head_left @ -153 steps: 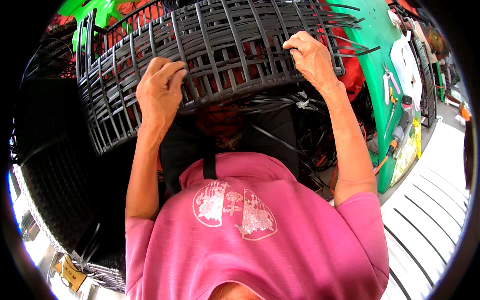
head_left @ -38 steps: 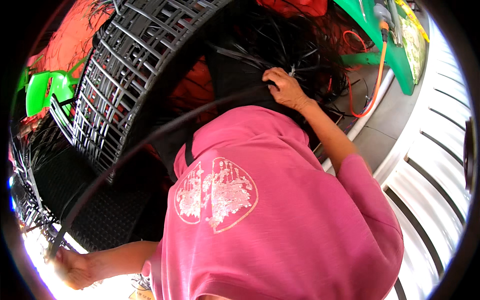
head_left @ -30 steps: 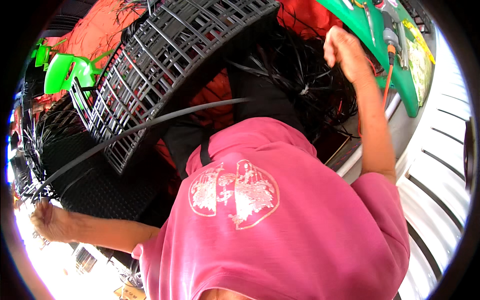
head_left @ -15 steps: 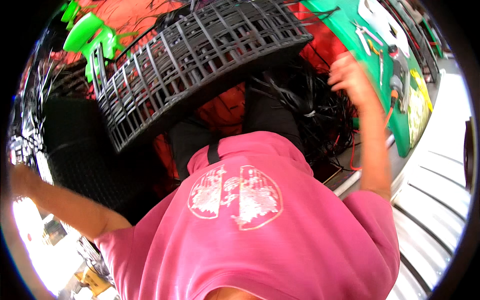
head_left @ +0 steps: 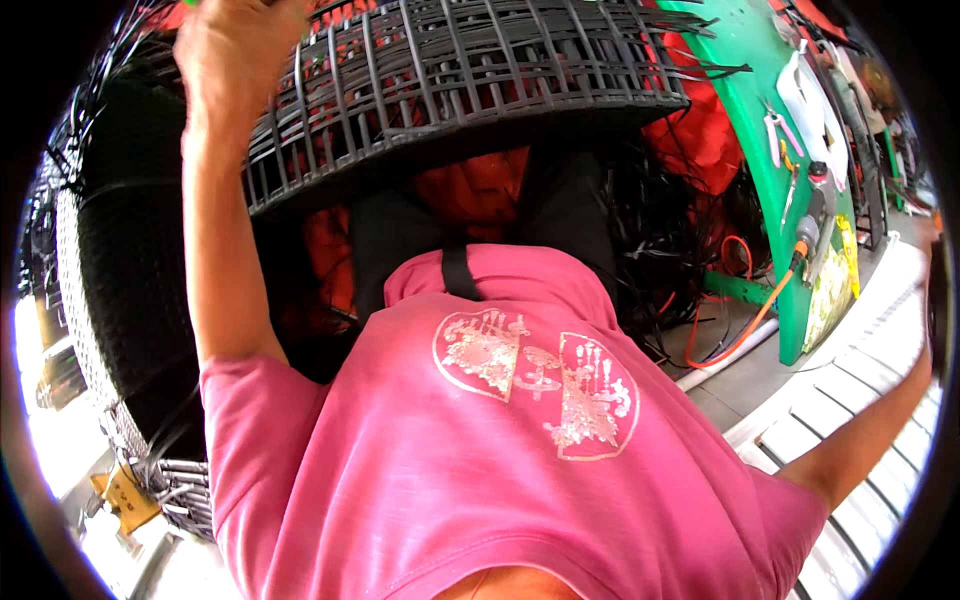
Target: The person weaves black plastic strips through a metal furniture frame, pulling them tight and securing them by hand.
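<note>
A black woven basket-like frame [head_left: 420, 90], with upright ribs and thin strands running across them, lies over my lap. My left hand [head_left: 240, 50] is raised at its left end, by the upper edge of the view. Its fingers look curled and closed; what they hold, if anything, is hidden. Out at the far right rim is my right hand [head_left: 932, 300], dark and cut off, away from the frame, its fingers not readable. Loose black strands stick out from the frame's right end.
A green table [head_left: 745, 90] at right bears pink-handled pliers [head_left: 778, 135] and a power tool [head_left: 815, 210] with an orange cord [head_left: 745, 345]. Black strands [head_left: 660, 210] lie bundled beside my legs. A large black woven piece [head_left: 130, 270] stands at left; a white slatted surface [head_left: 850, 390] is at right.
My left hand has come up from the far left to the frame's left end. My right hand has swung from beside the table out to the right rim. The view has shifted.
</note>
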Tool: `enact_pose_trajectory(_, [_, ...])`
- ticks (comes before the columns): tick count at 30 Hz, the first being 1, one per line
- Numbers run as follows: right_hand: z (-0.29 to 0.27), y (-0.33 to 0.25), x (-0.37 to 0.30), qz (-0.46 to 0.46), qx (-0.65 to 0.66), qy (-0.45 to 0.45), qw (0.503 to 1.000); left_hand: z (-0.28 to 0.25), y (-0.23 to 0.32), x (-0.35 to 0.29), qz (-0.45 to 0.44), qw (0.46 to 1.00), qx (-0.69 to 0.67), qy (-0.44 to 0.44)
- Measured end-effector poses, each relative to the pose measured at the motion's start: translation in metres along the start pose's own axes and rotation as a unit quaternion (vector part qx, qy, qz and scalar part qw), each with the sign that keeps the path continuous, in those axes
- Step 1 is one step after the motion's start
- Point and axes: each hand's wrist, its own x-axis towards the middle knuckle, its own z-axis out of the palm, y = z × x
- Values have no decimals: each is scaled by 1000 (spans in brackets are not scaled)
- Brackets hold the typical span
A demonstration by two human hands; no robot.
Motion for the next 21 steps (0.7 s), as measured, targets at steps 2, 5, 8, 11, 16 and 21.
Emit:
enact_pose_trajectory(2, [24, -46, 6, -70, 83, -88, 990, 31, 17, -21, 78, 995, -42, -47])
enact_pose_trajectory(5, [12, -171, 0, -167, 251, 44, 953, 59, 73, -62, 221, 961, -104, -133])
enact_pose_trajectory(8, [32, -320, -7, -253, 495, -18, 831, 89, 120, -108, 229, 933, -127, -247])
enact_pose_trajectory(11, [60, -395, -14, -237, 629, -154, 724, 100, 158, -120, 296, 892, -141, -310])
enact_pose_trajectory(16, [71, -438, 1, -236, 706, -248, 619, 112, 157, -126, 312, 866, -175, -350])
enact_pose_trajectory(21, [72, -465, 16, -228, 711, -332, 576, 133, 157, -143, 297, 862, -294, -286])
